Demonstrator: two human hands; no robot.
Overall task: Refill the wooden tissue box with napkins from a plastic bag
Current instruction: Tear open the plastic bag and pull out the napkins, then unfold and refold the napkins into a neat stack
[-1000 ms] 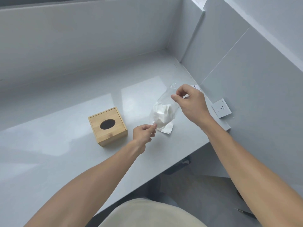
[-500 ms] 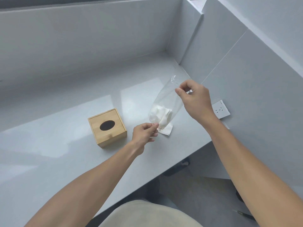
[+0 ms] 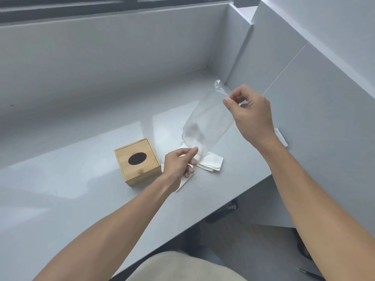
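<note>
A clear plastic bag (image 3: 207,122) hangs upside down above the counter, looking empty. My right hand (image 3: 251,114) pinches its upper end. My left hand (image 3: 179,162) pinches its lower open edge, right beside the wooden tissue box (image 3: 137,159). The box stands closed, with a dark oval slot in its lid. White folded napkins (image 3: 211,162) lie on the counter under the bag's mouth, and part of them shows beneath my left hand.
The grey counter (image 3: 71,189) runs into a corner, with grey walls behind and to the right. A white wall socket (image 3: 281,136) peeks out behind my right wrist. The counter's front edge lies close to my body, with floor below it.
My right hand has lifted the bag's end higher. The napkins have slid out of the bag onto the counter, and the bag now looks empty. My left hand stayed at the bag's mouth.
</note>
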